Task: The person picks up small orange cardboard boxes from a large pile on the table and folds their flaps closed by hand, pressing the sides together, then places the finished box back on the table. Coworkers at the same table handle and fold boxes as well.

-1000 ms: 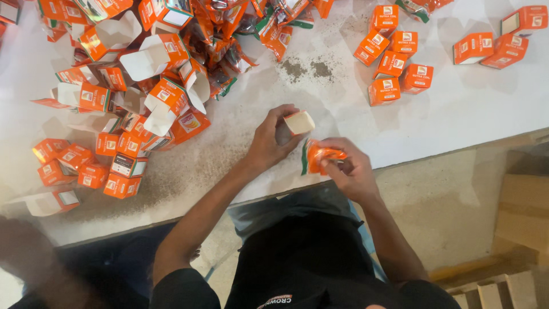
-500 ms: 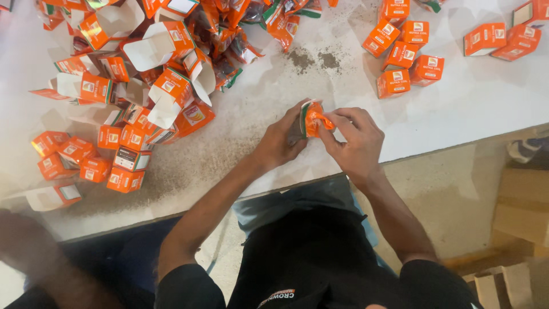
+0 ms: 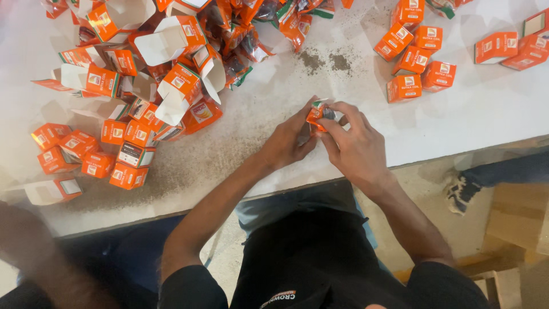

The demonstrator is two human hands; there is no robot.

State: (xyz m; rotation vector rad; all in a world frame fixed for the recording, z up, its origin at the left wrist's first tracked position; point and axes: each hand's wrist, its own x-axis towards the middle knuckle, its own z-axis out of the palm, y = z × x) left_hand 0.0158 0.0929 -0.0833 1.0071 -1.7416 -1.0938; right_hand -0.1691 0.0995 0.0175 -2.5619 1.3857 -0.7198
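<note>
Both hands meet over the near edge of the white desk (image 3: pixel 469 123). Left hand (image 3: pixel 289 143) and right hand (image 3: pixel 357 143) each have their grip closed on one small orange packet (image 3: pixel 317 111), held just above the desk between the fingertips; its top looks partly open or crumpled, can't tell which

Left of the hands, a loose pile of unfolded orange cartons (image 3: pixel 171 63) w/ white insides showing, and near it a cluster of closed small orange boxes (image 3: pixel 86 157). Upper right, another group of closed boxes (image 3: pixel 414 54), well apart from the hands. Dark crumbs or powder (image 3: pixel 326 60) lie on the desk beyond the packet

Risks, as a guess: the packet is pinched only at the fingertips right by the desk edge, so a slip could drop it to the floor (image 3: pixel 417 194). If the top is open, squeezing too hard could spill more contents. The crumpled foil may also tear under a twist
</note>
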